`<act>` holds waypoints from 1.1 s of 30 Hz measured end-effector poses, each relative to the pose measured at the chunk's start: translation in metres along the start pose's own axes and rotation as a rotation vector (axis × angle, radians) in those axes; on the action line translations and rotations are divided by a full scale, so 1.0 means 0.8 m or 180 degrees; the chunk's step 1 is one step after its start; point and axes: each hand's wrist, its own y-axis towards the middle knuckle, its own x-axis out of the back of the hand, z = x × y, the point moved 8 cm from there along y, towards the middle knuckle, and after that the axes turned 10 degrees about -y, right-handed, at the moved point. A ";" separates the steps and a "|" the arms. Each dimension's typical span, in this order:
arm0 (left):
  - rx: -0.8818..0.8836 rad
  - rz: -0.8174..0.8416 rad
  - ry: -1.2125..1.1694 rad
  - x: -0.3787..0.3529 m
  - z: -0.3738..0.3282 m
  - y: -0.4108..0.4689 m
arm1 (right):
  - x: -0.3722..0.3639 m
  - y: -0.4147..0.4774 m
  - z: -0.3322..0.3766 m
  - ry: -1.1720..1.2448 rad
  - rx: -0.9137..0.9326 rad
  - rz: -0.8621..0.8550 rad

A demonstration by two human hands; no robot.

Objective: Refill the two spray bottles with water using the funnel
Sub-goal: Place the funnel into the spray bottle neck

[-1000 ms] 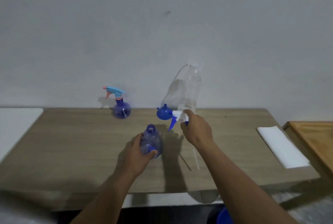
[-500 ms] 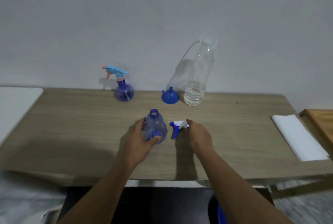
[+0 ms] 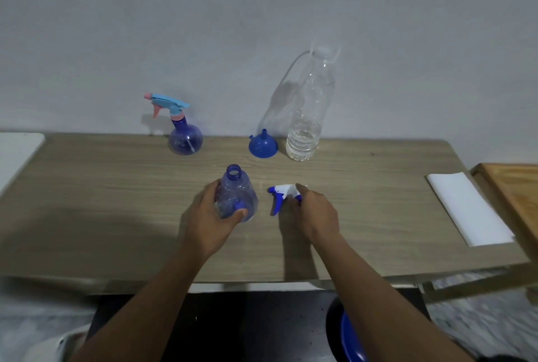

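While the open bottle (image 3: 237,195) is clasped at frame centre by the left grip (image 3: 211,216) and the spray head (image 3: 283,194) pinched by the right grip (image 3: 316,211), the funnel (image 3: 263,146), spout up, is found up-frame, nearer the right grip.

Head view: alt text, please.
A person's left hand grips an uncapped translucent blue spray bottle on a wooden table; the right hand holds a white-and-blue trigger head. Behind: blue plastic funnel, clear water bottle, capped blue spray bottle.
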 end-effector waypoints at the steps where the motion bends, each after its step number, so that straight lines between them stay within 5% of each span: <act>1: 0.0015 -0.0025 -0.0015 0.000 0.003 0.000 | 0.004 0.001 0.003 0.0051 0.0021 -0.0069; 12: -0.0285 -0.0196 -0.0525 -0.001 0.005 0.004 | 0.021 0.099 0.098 0.0345 0.0680 -0.0289; 33: 0.0053 -0.0021 -0.0898 -0.004 0.000 -0.001 | -0.014 0.191 0.147 -0.0918 0.1070 0.0080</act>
